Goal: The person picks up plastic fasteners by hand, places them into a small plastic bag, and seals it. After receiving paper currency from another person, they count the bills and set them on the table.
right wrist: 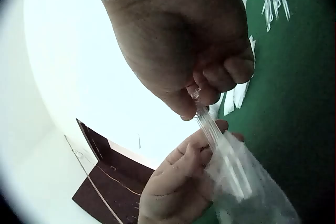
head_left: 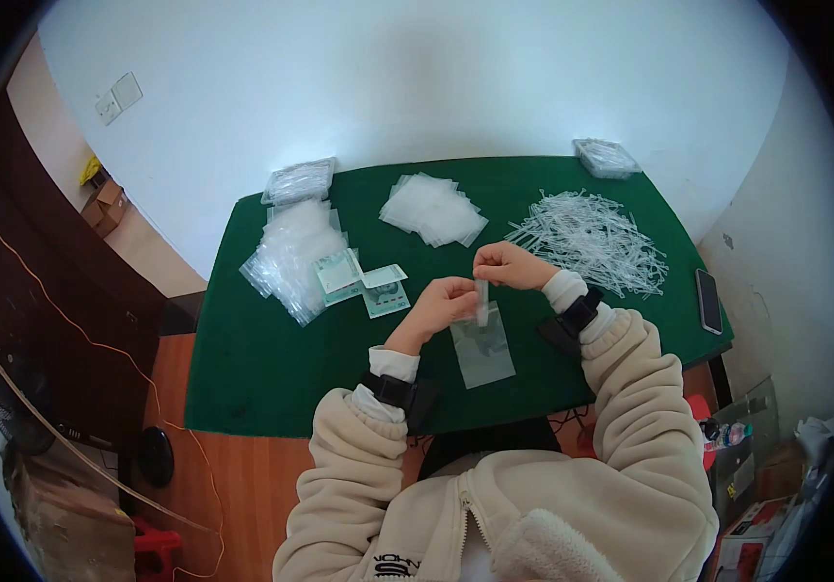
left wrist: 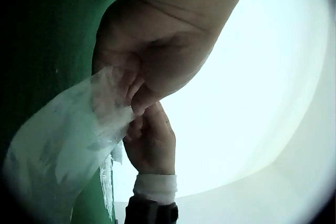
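Observation:
My left hand (head_left: 436,308) pinches a clear plastic bag (head_left: 487,357) near its mouth, above the green tabletop. Just to the right and farther back, my right hand (head_left: 516,267) grips one end of a small bundle of thin clear plastic sticks (right wrist: 212,129). In the right wrist view the lower part of the bundle lies inside the bag, and the upper ends disappear between my right thumb and fingers. The bag hangs down from the left fingers in the left wrist view. A large heap of similar clear sticks (head_left: 592,242) lies beyond my right hand.
Clear bags are spread in a pile (head_left: 296,247) at the left and another pile (head_left: 433,208) at the back. Green banknotes (head_left: 386,301) lie left of my hands. Wrapped packs (head_left: 301,181) stand at the back corners. A phone (head_left: 709,301) rests by the right edge.

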Available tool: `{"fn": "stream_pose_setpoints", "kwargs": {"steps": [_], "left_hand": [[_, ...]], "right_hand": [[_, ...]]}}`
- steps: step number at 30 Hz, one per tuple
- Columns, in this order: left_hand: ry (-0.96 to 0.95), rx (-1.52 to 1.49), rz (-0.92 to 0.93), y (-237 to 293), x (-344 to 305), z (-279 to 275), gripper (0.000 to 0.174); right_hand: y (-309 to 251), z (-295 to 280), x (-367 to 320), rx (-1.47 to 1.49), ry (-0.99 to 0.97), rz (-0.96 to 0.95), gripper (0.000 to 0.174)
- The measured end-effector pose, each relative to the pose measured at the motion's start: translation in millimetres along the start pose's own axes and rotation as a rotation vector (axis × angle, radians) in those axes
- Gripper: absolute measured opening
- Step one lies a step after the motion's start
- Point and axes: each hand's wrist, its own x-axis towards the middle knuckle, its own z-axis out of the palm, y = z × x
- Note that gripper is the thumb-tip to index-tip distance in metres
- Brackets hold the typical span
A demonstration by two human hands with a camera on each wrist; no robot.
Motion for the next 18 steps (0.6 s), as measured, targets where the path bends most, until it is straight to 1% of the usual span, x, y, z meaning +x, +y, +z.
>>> {"fn": "stream_pose_setpoints", "kwargs": {"steps": [2,3,6,7,10,15,18], "left_hand": [[0.093,0.101,0.059,0,1,-1,0.024],[0.090,0.101,0.059,0,1,-2,0.024],[0.007,0.553,0.104,-2,-2,-8,0.025],[0.006,0.554,0.104,-4,-2,-8,0.025],[0.023,0.924,0.311,-2,-9,-2,0.031],[-0.022,0.962,0.335,-7,-7,-3,0.026],[0.028,0.971,0.411,-8,-6,-2,0.019]], "right_hand": [[6,-3,-3,-0.033,0.004,0.015,0.018],[6,-3,-4,-0.050,0.008,0.023,0.018],[4,-4,-8,-0.042,0.005,0.033,0.018],[3,-4,-9,-0.038,0.002,0.036,0.018],[4,-2,-11,-0.042,-0.022,0.036,0.018],[9,4,-14,-0.023,-0.055,0.019,0.015],[10,5,-17,-0.019,-0.048,0.030,0.015]]}}
